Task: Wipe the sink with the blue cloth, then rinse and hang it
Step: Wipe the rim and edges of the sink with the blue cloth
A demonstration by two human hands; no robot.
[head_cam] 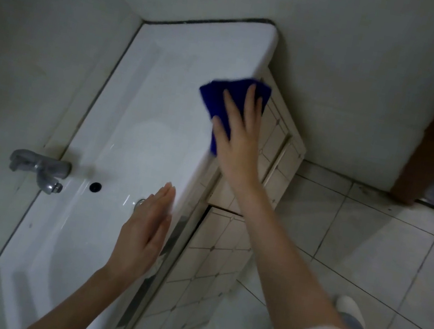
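Blue cloth [221, 99]: flat under your right hand's [238, 142] spread fingers, on the sink [167, 75] front rim; left hand [145, 234] open, empty, nearer the tap [40, 166].

We see the blue cloth [222, 99] spread flat over the front rim of the white ceramic sink [149, 113], pinned under our right hand [239, 136], its far corners sticking out past the fingertips. It looks folded, though blur hides the edges. The long, shallow sink fills the wall corner.
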